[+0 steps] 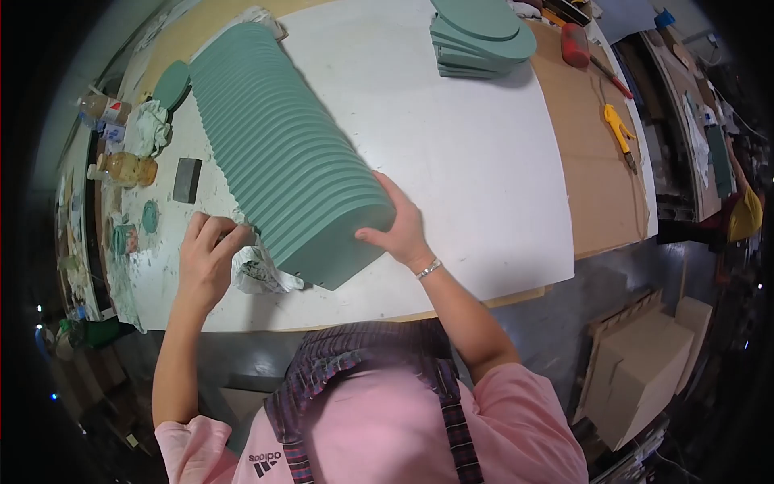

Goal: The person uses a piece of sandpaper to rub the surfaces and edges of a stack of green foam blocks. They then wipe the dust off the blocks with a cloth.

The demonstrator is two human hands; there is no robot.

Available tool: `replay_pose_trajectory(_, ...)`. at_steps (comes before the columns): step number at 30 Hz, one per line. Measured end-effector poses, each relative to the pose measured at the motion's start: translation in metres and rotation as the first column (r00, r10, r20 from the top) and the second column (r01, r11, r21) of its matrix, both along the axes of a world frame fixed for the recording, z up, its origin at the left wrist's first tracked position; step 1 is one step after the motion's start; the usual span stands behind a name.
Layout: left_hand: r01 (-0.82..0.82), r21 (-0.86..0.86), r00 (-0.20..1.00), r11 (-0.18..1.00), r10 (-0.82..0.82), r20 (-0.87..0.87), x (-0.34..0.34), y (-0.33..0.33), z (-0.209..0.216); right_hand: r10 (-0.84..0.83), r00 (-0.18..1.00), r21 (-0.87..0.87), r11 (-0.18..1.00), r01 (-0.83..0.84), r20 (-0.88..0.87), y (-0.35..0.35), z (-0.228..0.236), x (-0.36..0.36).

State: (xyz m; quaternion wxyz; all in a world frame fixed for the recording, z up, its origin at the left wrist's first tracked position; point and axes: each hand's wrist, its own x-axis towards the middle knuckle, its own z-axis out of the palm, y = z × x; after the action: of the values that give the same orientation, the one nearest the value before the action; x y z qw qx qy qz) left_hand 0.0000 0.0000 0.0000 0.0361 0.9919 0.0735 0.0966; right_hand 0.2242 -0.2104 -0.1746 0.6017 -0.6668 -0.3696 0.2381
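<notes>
Head view: long row of flat green panels (pixel 282 137) lies slantwise on the white-topped desk (pixel 468 202), upper left to centre of frame, right hand (pixel 401 229) grasping its near end, thumb over the end face. Left hand (pixel 211 252) at the row's lower left edge, fingers curled together, contents can't be told; crumpled cloth (pixel 260 273) just beside, dark grey block (pixel 187 180) above it in frame. Yellow air blow gun (pixel 617 127), upper right.

Green panels (pixel 290 137) on white tabletop (pixel 484 177)
</notes>
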Motion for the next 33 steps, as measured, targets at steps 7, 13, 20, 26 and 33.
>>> replay_pose_trajectory(7, -0.029, -0.062, 0.985, 0.998, 0.039, 0.168, 0.023, -0.015, -0.003, 0.022, 0.998, -0.003, 1.000, -0.023, -0.057, 0.002, 0.002, -0.002)
replay_pose_trajectory(13, -0.219, -0.189, 0.948, 0.957, 0.254, 0.191, -0.001, -0.026, -0.016, 0.028, 0.999, -0.027, 0.999, -0.029, -0.039, 0.000, 0.003, 0.000)
replay_pose_trajectory(20, -0.310, -0.262, 0.905, 0.914, 0.368, 0.212, -0.002, -0.026, -0.023, -0.002, 1.000, 0.009, 1.000, 0.003, -0.022, 0.001, -0.003, 0.000)
replay_pose_trajectory(26, -0.317, -0.213, 0.891, 0.924, 0.367, 0.267, 0.018, -0.018, -0.028, 0.009, 0.998, 0.026, 1.000, -0.008, -0.056, 0.002, -0.003, -0.002)
replay_pose_trajectory(33, -0.241, -0.262, 0.917, 0.934, 0.308, 0.255, 0.014, -0.032, -0.022, 0.024, 1.000, -0.021, 0.999, -0.024, -0.014, -0.002, -0.004, 0.001)
